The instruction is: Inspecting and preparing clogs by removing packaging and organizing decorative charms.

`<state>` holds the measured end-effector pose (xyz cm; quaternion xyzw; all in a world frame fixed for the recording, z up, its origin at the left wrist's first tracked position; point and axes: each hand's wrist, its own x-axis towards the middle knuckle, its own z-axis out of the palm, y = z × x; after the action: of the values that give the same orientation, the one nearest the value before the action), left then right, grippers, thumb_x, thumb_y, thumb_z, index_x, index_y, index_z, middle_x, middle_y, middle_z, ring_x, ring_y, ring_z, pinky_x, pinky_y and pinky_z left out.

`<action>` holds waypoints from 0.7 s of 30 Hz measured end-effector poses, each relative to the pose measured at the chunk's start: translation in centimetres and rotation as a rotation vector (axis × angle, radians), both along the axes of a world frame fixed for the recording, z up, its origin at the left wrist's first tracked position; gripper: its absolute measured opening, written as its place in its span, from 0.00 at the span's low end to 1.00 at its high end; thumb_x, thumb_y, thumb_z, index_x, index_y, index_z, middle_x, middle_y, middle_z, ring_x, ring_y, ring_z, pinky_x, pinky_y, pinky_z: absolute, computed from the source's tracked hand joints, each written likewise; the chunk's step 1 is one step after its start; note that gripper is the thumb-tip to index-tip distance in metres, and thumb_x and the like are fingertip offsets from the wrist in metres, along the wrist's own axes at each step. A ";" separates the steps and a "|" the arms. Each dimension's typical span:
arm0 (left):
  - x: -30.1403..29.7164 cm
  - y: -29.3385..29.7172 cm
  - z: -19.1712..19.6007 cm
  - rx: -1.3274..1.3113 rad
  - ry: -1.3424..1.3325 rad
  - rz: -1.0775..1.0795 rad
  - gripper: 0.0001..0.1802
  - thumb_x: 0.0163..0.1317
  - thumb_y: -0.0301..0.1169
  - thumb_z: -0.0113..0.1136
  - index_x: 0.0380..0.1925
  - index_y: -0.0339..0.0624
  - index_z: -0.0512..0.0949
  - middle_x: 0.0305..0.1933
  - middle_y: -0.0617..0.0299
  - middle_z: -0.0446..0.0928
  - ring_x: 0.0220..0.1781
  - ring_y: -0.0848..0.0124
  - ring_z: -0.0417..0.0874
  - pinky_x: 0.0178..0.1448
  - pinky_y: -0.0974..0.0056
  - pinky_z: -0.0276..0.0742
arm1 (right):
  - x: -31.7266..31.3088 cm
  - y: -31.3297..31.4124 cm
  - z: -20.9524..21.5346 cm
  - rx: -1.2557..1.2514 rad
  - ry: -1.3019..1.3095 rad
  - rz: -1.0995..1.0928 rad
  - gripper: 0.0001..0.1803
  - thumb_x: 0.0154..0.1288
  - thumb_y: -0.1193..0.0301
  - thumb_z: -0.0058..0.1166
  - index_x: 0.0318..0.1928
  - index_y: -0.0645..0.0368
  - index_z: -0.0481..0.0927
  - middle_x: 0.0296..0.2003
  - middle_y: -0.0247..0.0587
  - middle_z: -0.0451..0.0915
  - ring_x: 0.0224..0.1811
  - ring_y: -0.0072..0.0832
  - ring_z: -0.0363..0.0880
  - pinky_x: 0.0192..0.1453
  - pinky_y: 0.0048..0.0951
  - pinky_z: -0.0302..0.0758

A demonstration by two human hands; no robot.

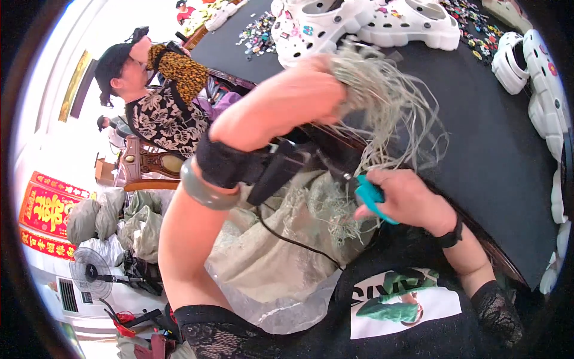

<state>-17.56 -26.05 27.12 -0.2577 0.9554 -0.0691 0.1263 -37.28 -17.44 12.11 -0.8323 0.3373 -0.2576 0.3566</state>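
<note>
My left hand (311, 90), a little blurred, is raised over the table edge and closed round a bundle of loose pale green strands (391, 107). The strands fan out to the right and hang down toward my right hand (403, 200). That hand grips teal-handled scissors (371, 194); their blades point up and left and are hard to make out. Below them, a pale green woven sack (281, 239) with a frayed edge lies against my lap. A black device (278, 173) is strapped to my left wrist, beside a grey-green bangle (206, 190).
White clogs with charms (323, 27) stand on the dark table (478, 143), with more white clogs (541, 84) along its right side. Small colourful charms (263, 36) lie in heaps. Another person (161, 113) sits at the left. A fan (92, 272) and full sacks (107, 218) stand beyond.
</note>
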 end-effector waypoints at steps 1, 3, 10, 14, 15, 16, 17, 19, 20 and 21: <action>0.9 0.6 -0.3 0.258 0.311 0.150 0.02 0.53 0.25 0.53 0.27 0.40 0.72 0.28 0.65 0.71 0.32 0.72 0.74 0.38 0.69 0.68 | -1.2 0.3 0.9 -0.008 0.017 -0.001 0.31 0.49 0.45 0.64 0.33 0.62 0.73 0.26 0.52 0.76 0.31 0.50 0.78 0.34 0.43 0.73; 2.6 0.9 -2.6 0.674 0.834 0.389 0.04 0.67 0.26 0.47 0.33 0.41 0.71 0.25 0.71 0.63 0.25 0.81 0.63 0.27 0.73 0.59 | -3.1 0.8 1.2 -0.073 0.061 0.027 0.36 0.48 0.45 0.65 0.38 0.66 0.68 0.31 0.53 0.71 0.32 0.51 0.74 0.36 0.42 0.72; 9.0 3.9 -8.2 1.602 1.541 0.750 0.09 0.66 0.28 0.46 0.45 0.42 0.72 0.31 0.67 0.73 0.32 0.70 0.73 0.43 0.65 0.71 | -7.7 4.3 4.1 -0.046 0.215 -0.133 0.35 0.45 0.49 0.68 0.38 0.65 0.68 0.30 0.49 0.71 0.32 0.49 0.73 0.35 0.41 0.70; 0.8 7.2 -5.8 1.061 1.959 1.033 0.11 0.67 0.30 0.46 0.47 0.43 0.70 0.31 0.68 0.71 0.32 0.70 0.72 0.53 0.57 0.72 | -9.4 4.8 4.7 0.153 0.089 -0.255 0.31 0.41 0.53 0.72 0.38 0.61 0.71 0.29 0.47 0.72 0.32 0.47 0.74 0.34 0.38 0.69; -0.8 7.3 -4.9 0.942 2.032 1.075 0.12 0.68 0.32 0.45 0.49 0.42 0.69 0.30 0.68 0.68 0.30 0.73 0.70 0.54 0.56 0.72 | -10.0 4.7 5.0 0.316 0.030 -0.289 0.30 0.40 0.58 0.73 0.39 0.60 0.72 0.29 0.47 0.71 0.32 0.46 0.73 0.34 0.35 0.69; -1.5 7.4 -4.7 0.812 2.099 1.121 0.13 0.69 0.34 0.44 0.50 0.42 0.68 0.29 0.68 0.66 0.28 0.75 0.67 0.55 0.55 0.72 | -10.4 4.6 4.7 0.322 0.034 -0.299 0.30 0.40 0.58 0.73 0.39 0.60 0.72 0.29 0.47 0.71 0.32 0.46 0.73 0.34 0.35 0.69; 3.5 7.5 -6.4 1.563 2.093 0.467 0.15 0.69 0.35 0.43 0.52 0.42 0.65 0.30 0.67 0.67 0.27 0.75 0.68 0.50 0.57 0.74 | -10.6 4.8 4.6 0.215 0.003 -0.330 0.30 0.39 0.61 0.74 0.40 0.61 0.72 0.30 0.46 0.72 0.31 0.46 0.72 0.35 0.35 0.69; 5.5 7.0 -6.2 1.909 1.830 0.224 0.17 0.67 0.37 0.47 0.52 0.43 0.65 0.31 0.66 0.67 0.28 0.76 0.68 0.42 0.65 0.75 | -10.6 4.5 4.5 -0.004 0.018 -0.364 0.31 0.36 0.67 0.74 0.41 0.61 0.72 0.31 0.46 0.72 0.31 0.46 0.72 0.36 0.33 0.70; 5.9 7.0 -5.9 1.850 1.768 0.355 0.17 0.64 0.36 0.50 0.52 0.43 0.67 0.33 0.65 0.69 0.30 0.75 0.70 0.40 0.68 0.75 | -10.9 4.5 4.8 0.001 0.022 -0.367 0.31 0.36 0.67 0.74 0.41 0.61 0.72 0.31 0.46 0.72 0.31 0.46 0.72 0.36 0.33 0.70; 6.6 6.7 -6.2 1.513 1.422 0.488 0.20 0.60 0.33 0.54 0.52 0.42 0.68 0.37 0.63 0.71 0.34 0.73 0.72 0.43 0.67 0.75 | -11.4 4.6 5.1 -0.031 0.097 -0.398 0.31 0.34 0.68 0.75 0.41 0.61 0.72 0.31 0.46 0.72 0.32 0.45 0.72 0.37 0.33 0.70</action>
<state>-10.98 -19.37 20.89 -0.2778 0.5269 0.7355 -0.3228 -48.69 -12.80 17.24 -0.7659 0.5080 -0.2878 0.2692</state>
